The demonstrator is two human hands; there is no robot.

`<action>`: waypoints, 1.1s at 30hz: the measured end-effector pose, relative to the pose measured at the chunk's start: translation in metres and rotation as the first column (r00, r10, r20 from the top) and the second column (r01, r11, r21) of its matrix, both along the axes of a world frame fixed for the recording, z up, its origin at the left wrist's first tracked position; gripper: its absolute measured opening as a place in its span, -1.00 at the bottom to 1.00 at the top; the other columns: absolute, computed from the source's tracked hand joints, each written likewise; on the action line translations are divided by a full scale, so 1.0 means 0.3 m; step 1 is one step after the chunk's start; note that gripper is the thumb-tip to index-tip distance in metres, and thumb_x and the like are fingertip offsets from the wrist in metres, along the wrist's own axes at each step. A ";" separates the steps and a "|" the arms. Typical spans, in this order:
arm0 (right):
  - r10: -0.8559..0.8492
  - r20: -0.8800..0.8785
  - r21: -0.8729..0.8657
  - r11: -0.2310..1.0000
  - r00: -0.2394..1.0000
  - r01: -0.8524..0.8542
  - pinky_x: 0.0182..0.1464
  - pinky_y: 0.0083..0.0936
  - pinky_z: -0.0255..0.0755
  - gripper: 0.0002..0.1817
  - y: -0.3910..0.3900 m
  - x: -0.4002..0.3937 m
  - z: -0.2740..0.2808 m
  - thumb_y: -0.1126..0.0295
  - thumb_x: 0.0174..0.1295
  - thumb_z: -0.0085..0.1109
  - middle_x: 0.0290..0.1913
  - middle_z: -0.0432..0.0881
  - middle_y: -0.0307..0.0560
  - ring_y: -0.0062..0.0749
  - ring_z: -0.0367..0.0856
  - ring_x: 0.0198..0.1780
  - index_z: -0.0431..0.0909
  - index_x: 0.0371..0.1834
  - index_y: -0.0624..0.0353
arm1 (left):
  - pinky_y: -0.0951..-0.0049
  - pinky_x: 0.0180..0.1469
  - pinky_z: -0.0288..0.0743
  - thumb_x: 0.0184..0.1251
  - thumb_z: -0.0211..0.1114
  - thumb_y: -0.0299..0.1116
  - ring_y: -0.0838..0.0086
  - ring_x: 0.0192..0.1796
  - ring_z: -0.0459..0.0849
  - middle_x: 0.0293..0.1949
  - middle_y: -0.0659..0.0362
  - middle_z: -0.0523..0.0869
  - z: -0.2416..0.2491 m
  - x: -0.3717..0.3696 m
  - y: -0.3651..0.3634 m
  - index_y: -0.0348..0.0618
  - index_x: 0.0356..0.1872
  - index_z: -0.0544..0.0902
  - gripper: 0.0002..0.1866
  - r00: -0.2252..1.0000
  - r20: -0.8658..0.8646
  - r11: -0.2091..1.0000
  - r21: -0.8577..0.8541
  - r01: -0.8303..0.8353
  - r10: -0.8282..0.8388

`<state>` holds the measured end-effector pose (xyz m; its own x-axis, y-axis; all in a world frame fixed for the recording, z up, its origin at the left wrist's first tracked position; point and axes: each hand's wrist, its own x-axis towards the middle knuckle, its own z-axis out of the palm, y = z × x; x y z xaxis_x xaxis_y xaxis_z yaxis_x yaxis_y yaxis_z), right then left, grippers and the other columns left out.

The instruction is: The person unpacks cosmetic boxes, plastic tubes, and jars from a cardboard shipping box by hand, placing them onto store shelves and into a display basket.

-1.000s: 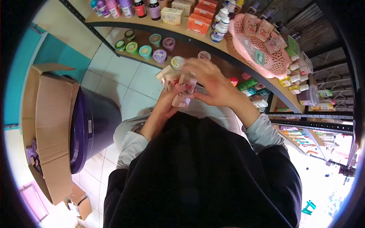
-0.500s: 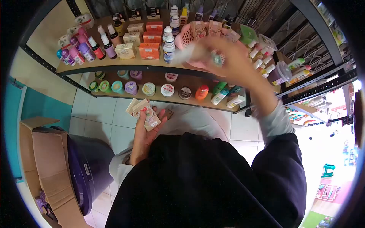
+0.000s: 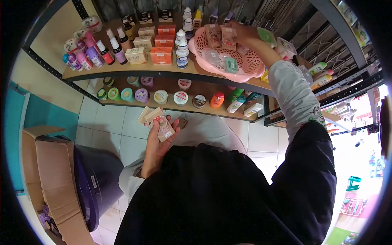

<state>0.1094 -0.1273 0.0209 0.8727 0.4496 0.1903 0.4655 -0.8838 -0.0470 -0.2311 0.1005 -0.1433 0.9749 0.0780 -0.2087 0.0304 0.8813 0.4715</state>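
Low in front of the shelf, my left hand (image 3: pixel 154 141) is closed round small flat beige boxes (image 3: pixel 164 127) with a pink and red print, fanned out. My right hand (image 3: pixel 243 34) reaches to the back right of a pink perforated basket (image 3: pixel 195 48) on the upper shelf, its fingers by the upright printed boxes (image 3: pixel 228 37). Whether those fingers grip a box is hard to make out. Another printed box (image 3: pixel 213 35) stands to the left in the basket. A green-labelled item (image 3: pixel 230 64) and a clear pack (image 3: pixel 212 56) lie near its front.
White bottles (image 3: pixel 182 55), orange boxes (image 3: pixel 161 56), cream boxes (image 3: pixel 136 56) and spray bottles (image 3: pixel 119 51) stand left of the basket. Round jars (image 3: pixel 161 96) line the lower shelf (image 3: pixel 134 105). A cardboard box (image 3: pixel 57 175) and a dark purple tub (image 3: pixel 100 179) are at the left.
My right hand has moved up and back from in front of the basket to its rear right, uncovering the basket's inside. My left hand still holds the boxes.
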 end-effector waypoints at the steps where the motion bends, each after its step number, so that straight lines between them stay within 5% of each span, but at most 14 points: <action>1: 0.001 0.078 -0.036 0.999 0.997 0.002 -0.03 -0.23 0.43 -0.39 0.000 0.022 -0.019 0.33 -0.11 0.29 -0.05 0.56 -0.01 -0.07 0.52 0.00 0.32 0.10 -0.12 | 0.12 0.05 0.44 0.33 0.05 -0.03 0.17 0.08 0.50 -0.02 0.15 0.51 -0.003 -0.001 0.002 0.11 0.26 0.26 -0.49 1.000 -0.005 1.000 0.004 0.002 -0.002; 3: 0.006 0.234 -0.106 0.994 0.972 0.019 0.02 -0.18 0.39 -0.41 0.000 0.047 -0.041 0.30 -0.10 0.29 0.00 0.52 -0.04 -0.11 0.46 0.08 0.35 0.09 -0.11 | 0.11 0.05 0.44 0.33 0.05 -0.03 0.18 0.08 0.49 -0.02 0.14 0.51 -0.011 -0.002 0.004 0.10 0.26 0.26 -0.49 1.000 -0.014 1.000 0.012 0.012 -0.012; 9: -0.086 0.250 -0.167 0.977 0.964 0.130 0.10 0.03 0.27 -0.41 0.009 0.022 -0.031 0.28 -0.10 0.31 0.11 0.38 -0.13 -0.16 0.27 0.23 0.38 0.11 -0.15 | 0.11 0.07 0.43 0.32 0.06 -0.04 0.19 0.10 0.47 0.00 0.13 0.51 -0.027 0.001 0.007 0.09 0.26 0.26 -0.48 1.000 0.015 0.999 0.030 0.016 -0.016; 18: -0.057 0.246 -0.064 0.995 0.967 0.075 0.05 -0.03 0.35 -0.42 -0.015 0.021 0.015 0.25 -0.10 0.32 0.06 0.43 -0.05 -0.09 0.38 0.16 0.40 0.09 -0.10 | 0.11 0.07 0.43 0.32 0.07 -0.06 0.23 0.08 0.48 0.01 0.15 0.51 -0.039 -0.004 0.014 0.08 0.25 0.28 -0.50 0.999 0.044 1.000 0.021 0.018 -0.019; 21: -0.084 0.125 -0.075 0.993 0.989 0.093 0.02 -0.02 0.38 -0.37 -0.051 0.019 0.083 0.26 -0.14 0.36 0.08 0.43 -0.01 -0.07 0.41 0.14 0.37 0.10 -0.10 | 0.12 0.07 0.43 0.33 0.06 -0.07 0.24 0.08 0.48 0.01 0.15 0.51 -0.031 -0.006 0.010 0.08 0.25 0.28 -0.51 1.000 0.018 1.000 0.021 0.012 -0.013; 27: -0.078 0.186 -0.367 0.919 0.979 0.143 0.04 -0.16 0.39 -0.30 -0.083 -0.080 0.080 0.24 -0.16 0.37 0.06 0.48 0.02 -0.06 0.45 0.10 0.31 0.15 -0.05 | 0.15 0.02 0.46 0.34 0.04 -0.04 0.29 0.00 0.52 0.00 0.15 0.52 -0.042 -0.003 0.019 0.07 0.22 0.31 -0.52 1.000 0.017 0.999 0.029 0.016 -0.017; 29: 0.036 0.315 -0.309 0.949 0.948 0.067 0.04 -0.22 0.39 -0.36 -0.054 -0.202 0.124 0.27 -0.13 0.34 0.02 0.50 0.02 -0.06 0.46 0.08 0.36 0.11 0.00 | 0.24 -0.08 0.48 0.27 0.07 0.07 0.33 -0.08 0.52 -0.04 0.16 0.52 -0.039 0.008 0.015 0.05 0.25 0.27 -0.42 1.000 0.009 1.000 0.012 0.018 -0.018; 31: 0.240 0.191 0.045 0.966 0.952 -0.253 0.08 -0.22 0.37 -0.45 -0.001 -0.316 0.155 0.34 -0.11 0.30 0.00 0.50 0.03 -0.12 0.46 0.08 0.41 0.05 0.00 | 0.31 -0.16 0.48 0.23 0.07 0.12 0.34 -0.14 0.52 -0.06 0.15 0.52 -0.023 0.013 0.006 0.01 0.25 0.26 -0.36 0.999 -0.049 1.000 0.023 0.001 0.000; 33: 0.528 0.021 0.354 0.790 0.849 -0.500 0.06 -0.36 0.37 -0.52 0.079 -0.478 0.107 0.32 -0.08 0.29 -0.05 0.52 0.04 -0.15 0.49 0.05 0.45 -0.01 0.04 | 0.31 -0.17 0.47 0.25 0.02 0.10 0.32 -0.16 0.52 -0.07 0.13 0.52 0.013 0.012 0.015 -0.06 0.23 0.29 -0.38 0.999 -0.031 0.999 -0.045 0.014 -0.016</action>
